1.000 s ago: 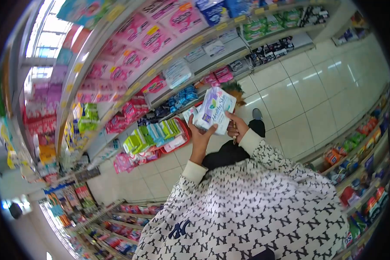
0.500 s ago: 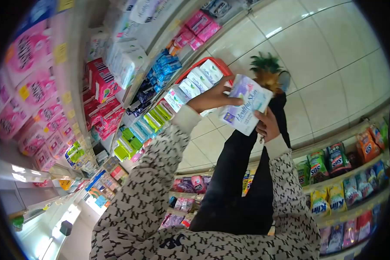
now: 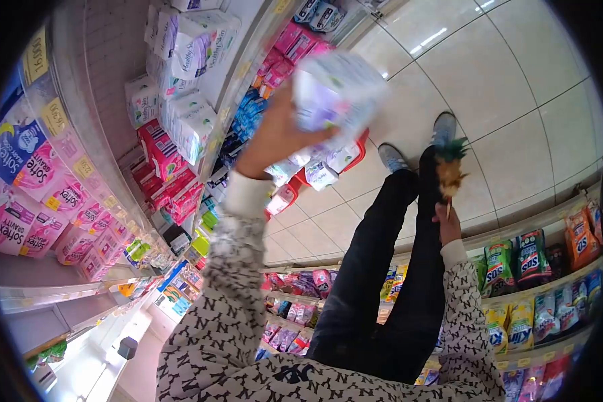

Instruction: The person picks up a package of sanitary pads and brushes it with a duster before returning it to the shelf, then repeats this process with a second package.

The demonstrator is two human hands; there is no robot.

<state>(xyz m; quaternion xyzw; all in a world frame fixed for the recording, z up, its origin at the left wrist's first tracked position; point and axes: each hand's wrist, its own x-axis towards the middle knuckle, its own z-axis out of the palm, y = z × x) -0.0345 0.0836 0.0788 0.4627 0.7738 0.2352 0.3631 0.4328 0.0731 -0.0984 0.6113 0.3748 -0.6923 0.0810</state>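
My left hand (image 3: 275, 134) is closed around a white and purple pack of sanitary pads (image 3: 345, 94), raised and blurred by motion beside the shelf. Lower on the right, my right hand (image 3: 447, 223) grips the thin stick of a small feather duster (image 3: 450, 171) with tan and green feathers. Partly behind the lifted pack and left hand, a red basket (image 3: 359, 155) on the floor holds several white packs (image 3: 321, 175). Similar white "Healthy Skin" packs (image 3: 193, 120) stand on the shelf to the left of my left hand.
Pink Softex packs (image 3: 47, 171) line the nearer left shelf, with price tags (image 3: 55, 115) on its edge. Red packs (image 3: 162, 151) and blue packs (image 3: 249, 110) sit on shelves beyond. Detergent pouches (image 3: 516, 261) fill the right shelves. Tiled floor (image 3: 516, 80) lies ahead.
The pack has moved up and left in my left hand. My right hand has let go of it and moved right and down, holding the feather duster.
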